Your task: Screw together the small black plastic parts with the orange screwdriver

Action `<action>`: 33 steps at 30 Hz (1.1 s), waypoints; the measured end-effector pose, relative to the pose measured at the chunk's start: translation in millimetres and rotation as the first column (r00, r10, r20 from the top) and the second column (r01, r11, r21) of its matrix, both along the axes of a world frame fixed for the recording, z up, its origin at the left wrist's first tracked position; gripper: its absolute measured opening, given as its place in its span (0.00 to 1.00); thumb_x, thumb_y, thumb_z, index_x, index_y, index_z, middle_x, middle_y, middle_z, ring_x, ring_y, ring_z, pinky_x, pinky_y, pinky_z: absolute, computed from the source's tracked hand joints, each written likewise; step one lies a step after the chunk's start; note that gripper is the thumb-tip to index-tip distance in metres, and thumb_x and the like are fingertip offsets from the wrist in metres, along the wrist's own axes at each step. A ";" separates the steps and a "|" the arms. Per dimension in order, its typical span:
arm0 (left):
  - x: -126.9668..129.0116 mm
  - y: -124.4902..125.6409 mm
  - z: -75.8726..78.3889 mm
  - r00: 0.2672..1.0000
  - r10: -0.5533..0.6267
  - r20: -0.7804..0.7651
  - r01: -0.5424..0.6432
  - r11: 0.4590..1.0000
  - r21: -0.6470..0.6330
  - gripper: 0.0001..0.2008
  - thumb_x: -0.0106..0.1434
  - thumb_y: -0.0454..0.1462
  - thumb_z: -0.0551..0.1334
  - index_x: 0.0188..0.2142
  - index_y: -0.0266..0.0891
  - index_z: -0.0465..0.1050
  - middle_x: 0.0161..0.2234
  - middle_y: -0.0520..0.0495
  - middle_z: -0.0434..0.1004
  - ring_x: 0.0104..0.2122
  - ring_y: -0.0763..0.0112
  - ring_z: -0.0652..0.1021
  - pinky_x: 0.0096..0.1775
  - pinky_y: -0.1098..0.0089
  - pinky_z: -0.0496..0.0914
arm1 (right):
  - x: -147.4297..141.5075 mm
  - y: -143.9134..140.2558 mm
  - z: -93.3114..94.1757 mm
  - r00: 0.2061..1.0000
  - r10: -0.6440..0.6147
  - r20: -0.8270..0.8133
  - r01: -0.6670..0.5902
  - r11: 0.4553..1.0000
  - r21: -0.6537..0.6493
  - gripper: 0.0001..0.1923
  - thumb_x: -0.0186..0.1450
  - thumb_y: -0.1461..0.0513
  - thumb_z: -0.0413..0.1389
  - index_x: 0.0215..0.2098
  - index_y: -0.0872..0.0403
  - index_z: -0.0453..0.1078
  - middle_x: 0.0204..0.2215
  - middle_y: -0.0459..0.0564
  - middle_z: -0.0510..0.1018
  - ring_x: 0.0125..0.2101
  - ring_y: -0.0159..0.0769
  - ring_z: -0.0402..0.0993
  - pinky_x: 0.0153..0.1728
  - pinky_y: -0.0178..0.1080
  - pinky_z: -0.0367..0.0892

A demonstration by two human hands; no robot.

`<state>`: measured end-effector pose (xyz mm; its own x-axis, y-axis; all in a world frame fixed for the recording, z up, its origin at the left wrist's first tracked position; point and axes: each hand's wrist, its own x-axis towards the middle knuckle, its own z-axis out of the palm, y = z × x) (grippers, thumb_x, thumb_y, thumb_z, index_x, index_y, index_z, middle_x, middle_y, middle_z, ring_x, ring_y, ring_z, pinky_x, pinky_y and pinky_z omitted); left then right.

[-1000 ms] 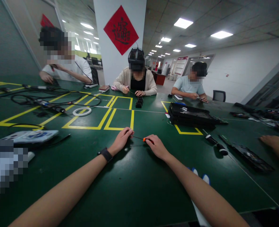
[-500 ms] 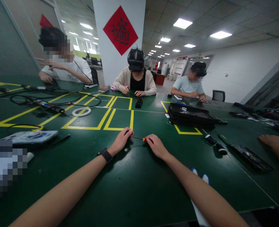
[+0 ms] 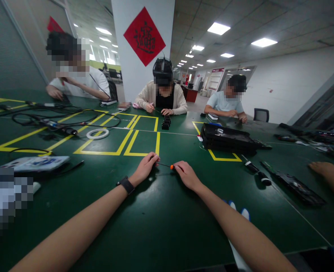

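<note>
Between my two hands stretches a thin dark length (image 3: pixel 163 164), straight like a rod or a taut cable, with a small orange piece (image 3: pixel 171 167) at its right end. My left hand (image 3: pixel 146 166), with a dark band (image 3: pixel 125 185) on the wrist, pinches the far left end. At the orange piece, the fingertips of my right hand (image 3: pixel 186 173) are closed. Whatever sits inside the fingers is hidden. Both hands are just above the green table (image 3: pixel 144 226), and their shadows fall below.
Left lie a white ring (image 3: pixel 97 134), black cables (image 3: pixel 62 126) and a pale blue case (image 3: pixel 36 164). Right are a black device (image 3: pixel 226 138), black-and-white cylinders (image 3: pixel 264 178), a circuit board (image 3: pixel 294 183) and another person's hand (image 3: pixel 322 168). Several people sit around; one handles small black blocks (image 3: pixel 166 121).
</note>
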<state>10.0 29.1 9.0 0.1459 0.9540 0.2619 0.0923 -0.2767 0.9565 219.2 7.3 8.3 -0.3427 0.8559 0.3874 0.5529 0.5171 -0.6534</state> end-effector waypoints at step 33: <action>-2.0 3.1 -4.5 1.000 0.011 0.020 -0.011 1.000 -0.020 0.16 0.58 0.49 0.52 0.31 0.38 0.67 0.29 0.51 0.69 0.28 0.74 0.71 0.34 0.71 0.66 | 1.4 -1.9 0.9 0.999 -0.031 0.018 0.032 0.999 -0.037 0.08 0.63 0.61 0.49 0.38 0.54 0.68 0.35 0.49 0.72 0.38 0.34 0.66 0.41 0.39 0.61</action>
